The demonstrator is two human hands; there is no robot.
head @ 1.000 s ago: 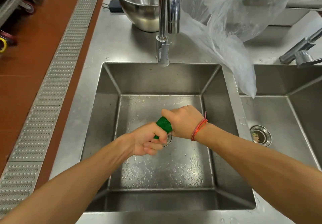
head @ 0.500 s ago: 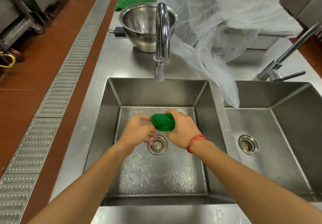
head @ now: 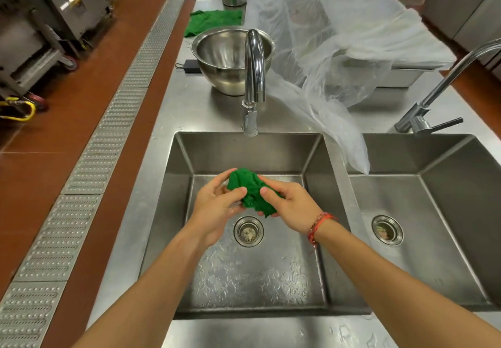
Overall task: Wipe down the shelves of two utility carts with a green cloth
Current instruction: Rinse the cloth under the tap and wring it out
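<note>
A bunched, wet green cloth [head: 250,189] hangs over the left sink basin [head: 179,212], above its drain [head: 248,231]. My left hand [head: 217,206] pinches the cloth's left side between thumb and fingers. From the right, my right hand [head: 290,204], with a red bracelet at the wrist, grips its other side. Both hands are held over the basin, clear of its wet bottom. No water runs from the tap [head: 253,82]. No utility cart shelf is plainly in view.
A second green cloth [head: 211,21] lies on the steel counter behind a steel bowl [head: 230,60]. A clear plastic sheet [head: 339,57] drapes over a tray and into the gap between the sinks. The right basin [head: 433,212] has its own tap [head: 433,106]. Wheeled equipment [head: 40,36] stands on the red floor at left.
The cloth was a tight twisted roll wrung between both fists; now it is loosened into a bunch held by the fingertips. My head has lifted, so more of the counter shows.
</note>
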